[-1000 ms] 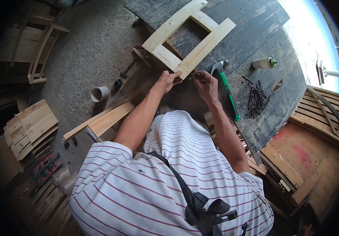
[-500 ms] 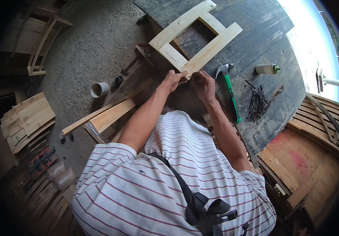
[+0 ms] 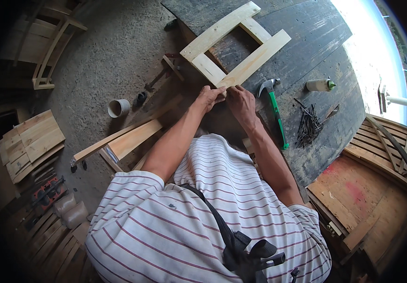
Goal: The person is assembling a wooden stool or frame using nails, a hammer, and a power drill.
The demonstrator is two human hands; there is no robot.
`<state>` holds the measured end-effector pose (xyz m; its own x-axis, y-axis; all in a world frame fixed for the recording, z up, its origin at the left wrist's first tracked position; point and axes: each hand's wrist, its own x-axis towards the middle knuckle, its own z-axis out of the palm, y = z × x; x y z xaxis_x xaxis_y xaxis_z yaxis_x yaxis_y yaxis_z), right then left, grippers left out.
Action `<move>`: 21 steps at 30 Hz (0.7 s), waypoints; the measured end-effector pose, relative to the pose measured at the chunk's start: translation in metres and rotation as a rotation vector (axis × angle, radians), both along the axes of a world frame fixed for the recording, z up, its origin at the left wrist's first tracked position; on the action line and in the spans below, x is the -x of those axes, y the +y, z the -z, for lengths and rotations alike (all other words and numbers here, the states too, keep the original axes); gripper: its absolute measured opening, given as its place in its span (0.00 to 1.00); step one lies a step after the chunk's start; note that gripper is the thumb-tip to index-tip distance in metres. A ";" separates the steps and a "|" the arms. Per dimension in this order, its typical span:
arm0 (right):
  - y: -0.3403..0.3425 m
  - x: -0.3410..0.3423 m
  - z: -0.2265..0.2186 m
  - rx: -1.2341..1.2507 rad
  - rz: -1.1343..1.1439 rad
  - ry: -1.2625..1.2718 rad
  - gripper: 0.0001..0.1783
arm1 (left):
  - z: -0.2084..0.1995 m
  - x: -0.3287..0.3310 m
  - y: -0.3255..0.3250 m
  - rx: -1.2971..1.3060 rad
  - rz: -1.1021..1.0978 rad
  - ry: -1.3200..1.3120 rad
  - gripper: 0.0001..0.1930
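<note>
A pale wooden frame [image 3: 259, 58], made of boards round a square opening, lies on the dark worktable with its near corner at the table edge. My left hand [image 3: 210, 98] grips that near corner, thumb along the wood. Close beside it, my right hand [image 3: 241, 102] is closed with its fingertips pinched against the same board end; whatever they hold is hidden. Right of my right hand rests a claw hammer [image 3: 275, 113] with a green and black handle. A heap of dark nails [image 3: 309, 123] lies beyond the hammer.
The dark worktable [image 3: 314, 45] carries a white bottle with a green cap [image 3: 320, 85]. On the left, a white cup [image 3: 118, 108] is on the rough floor, with long boards [image 3: 132, 139] near my left arm. Stacked wood pieces [image 3: 36, 141] stand further left; a slatted pallet [image 3: 385, 151] is at right.
My right hand has shifted slightly left, its fingers now turned down against the board end. My left hand keeps its grip. The frame and hammer stay nearly where they were.
</note>
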<state>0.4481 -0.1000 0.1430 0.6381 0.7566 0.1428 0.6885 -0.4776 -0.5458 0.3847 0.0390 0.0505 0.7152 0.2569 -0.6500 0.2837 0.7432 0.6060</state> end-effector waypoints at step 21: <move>0.007 0.020 0.012 -0.221 0.192 0.000 0.06 | -0.014 -0.001 0.002 -0.005 -0.036 0.122 0.17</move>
